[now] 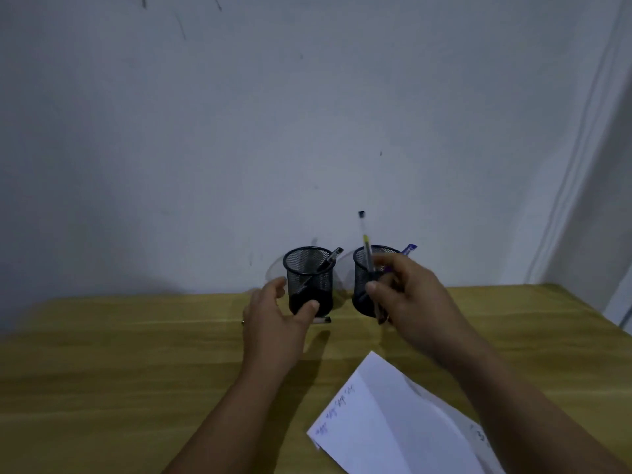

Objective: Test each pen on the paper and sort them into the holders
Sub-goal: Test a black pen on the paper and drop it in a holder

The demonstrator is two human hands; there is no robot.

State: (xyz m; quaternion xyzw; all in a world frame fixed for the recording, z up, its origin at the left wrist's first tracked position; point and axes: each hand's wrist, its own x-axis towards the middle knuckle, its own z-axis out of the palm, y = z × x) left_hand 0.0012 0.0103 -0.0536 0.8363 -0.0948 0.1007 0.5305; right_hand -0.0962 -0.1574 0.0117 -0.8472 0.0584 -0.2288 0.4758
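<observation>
Head view, hidden or unclear: the whole frame is softly blurred; the white sheet of paper (393,425) is cut off at the lower edge, and its blue scribbles are too small to read.
Head view, partly covered: a small white and black pen (323,320) lies on the yellow wooden worktop (119,354), most of it behind the left thumb.
Head view, right hand (407,295): fingers curled round a clear-barrelled pen with a dark cap (365,244), held nearly upright; its lower end is lost against the right black mesh holder (362,268).
Head view, left hand (273,319): fingers loosely spread round the left black mesh holder (309,278), thumb tip against its lower wall; whether the other fingers touch it cannot be told.
Head view, count of holders: two, side by side near the grey wall (307,114).
Head view, count of pens: four visible, namely the held one, the one on the worktop, a dark pen (330,260) leaning in the left holder and a blue pen (409,249) projecting from the right holder.
Head view, paper position: near the right forearm, well apart from both holders.
</observation>
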